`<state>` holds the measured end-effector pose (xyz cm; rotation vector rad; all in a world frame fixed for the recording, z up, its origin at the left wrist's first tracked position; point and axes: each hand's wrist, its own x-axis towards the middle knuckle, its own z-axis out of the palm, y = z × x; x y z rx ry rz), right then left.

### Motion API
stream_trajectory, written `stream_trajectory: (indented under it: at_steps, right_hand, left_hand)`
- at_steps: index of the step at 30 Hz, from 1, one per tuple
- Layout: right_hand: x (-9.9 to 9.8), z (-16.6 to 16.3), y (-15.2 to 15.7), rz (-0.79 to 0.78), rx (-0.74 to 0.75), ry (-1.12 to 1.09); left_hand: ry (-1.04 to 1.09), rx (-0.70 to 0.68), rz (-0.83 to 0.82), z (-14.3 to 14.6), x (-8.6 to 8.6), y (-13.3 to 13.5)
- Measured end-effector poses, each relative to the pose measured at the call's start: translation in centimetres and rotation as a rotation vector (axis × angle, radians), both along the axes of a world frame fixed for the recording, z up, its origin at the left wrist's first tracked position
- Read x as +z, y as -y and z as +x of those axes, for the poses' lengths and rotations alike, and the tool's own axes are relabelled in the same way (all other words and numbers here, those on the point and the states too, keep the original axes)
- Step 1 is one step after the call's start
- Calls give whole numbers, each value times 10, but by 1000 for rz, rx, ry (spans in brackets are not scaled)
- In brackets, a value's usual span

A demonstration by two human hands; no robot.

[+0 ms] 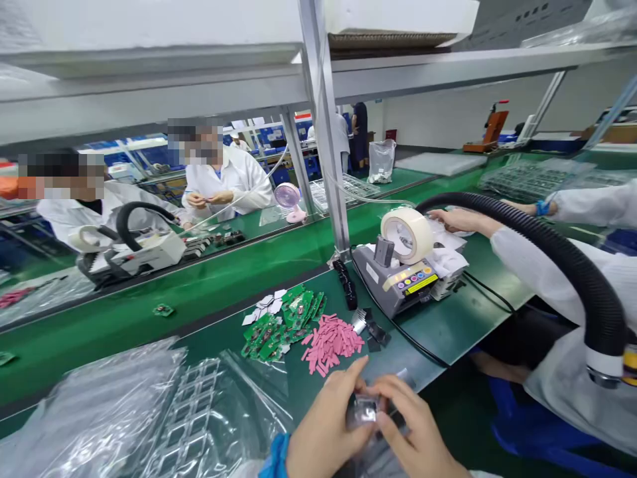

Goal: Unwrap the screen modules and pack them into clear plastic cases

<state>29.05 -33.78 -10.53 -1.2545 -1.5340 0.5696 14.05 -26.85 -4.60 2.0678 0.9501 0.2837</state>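
Observation:
My left hand (326, 425) and my right hand (413, 428) meet at the bottom centre, both pinching a small clear-wrapped part (367, 410) between fingers and thumbs. Just beyond them on the green bench lie a heap of pink strips (332, 342), a pile of green circuit boards (283, 323), a few white squares (266, 305) and small dark metal pieces (372, 328).
A grey tape dispenser (398, 282) with a tape roll (408, 234) stands to the right. A thick black hose (562, 255) arcs at the right. A co-worker's sleeve (542, 272) reaches beside it. Clear plastic trays (164, 418) lie at the left. Two people work across the conveyor (124, 318).

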Motion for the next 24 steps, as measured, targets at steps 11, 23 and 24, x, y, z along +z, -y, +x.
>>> stream_trajectory:
  at_steps: [11, 23, 24]
  right_hand:
    - [-12, 13, 18, -61, 18, -211]
    - [-34, 31, 22, -21, -189, 225]
    - [-35, 40, 18, -39, -188, 289]
  left_hand:
    - [-39, -170, 15, 10, 12, 7]
    - [855, 440, -902, 37, -18, 15]
    - [879, 456, -951, 38, -16, 14]
